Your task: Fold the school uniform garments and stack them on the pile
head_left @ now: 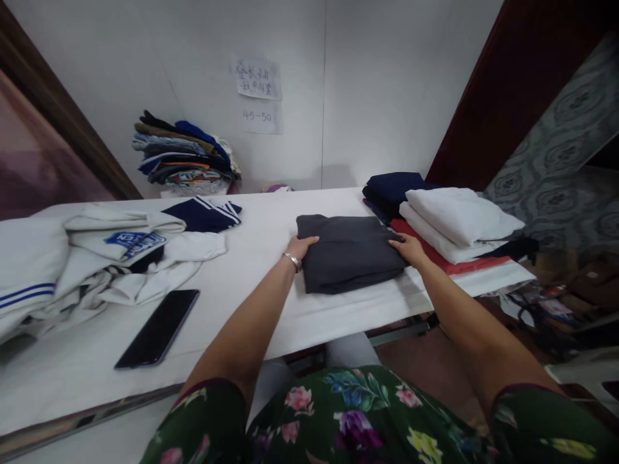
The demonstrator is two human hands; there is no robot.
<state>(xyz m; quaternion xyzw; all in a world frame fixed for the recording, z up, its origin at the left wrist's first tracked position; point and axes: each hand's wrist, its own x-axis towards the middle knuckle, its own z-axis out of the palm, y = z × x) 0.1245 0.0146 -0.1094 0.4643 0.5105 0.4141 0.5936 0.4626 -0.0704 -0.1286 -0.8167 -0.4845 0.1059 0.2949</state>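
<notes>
the dark grey garment (353,252), folded into a thick rectangle, is in front of me over the white table (256,277); whether it is slightly raised i cannot tell. my left hand (300,247) pinches its left edge, thumb on top, and my right hand (409,249) pinches the right edge the same way. the other fingers are hidden under the cloth, so i cannot judge how firmly they press.

i'd watch those side edges: if a pinch takes only the upper layers, the lower ones could sag and the fold slip open. pulling the hands apart unevenly could skew the rectangle. just beside the right hand lie the red garment (478,265) and the folded white clothes (464,216) on it; a wide swing of that wrist might snag them, and the pile sits close to the table's end, so a knock could tip it.

behind that is a navy folded stack (394,188). farther left, a phone (158,328) lies by the loose white heap (120,251); a dragged sleeve could shift it.
</notes>
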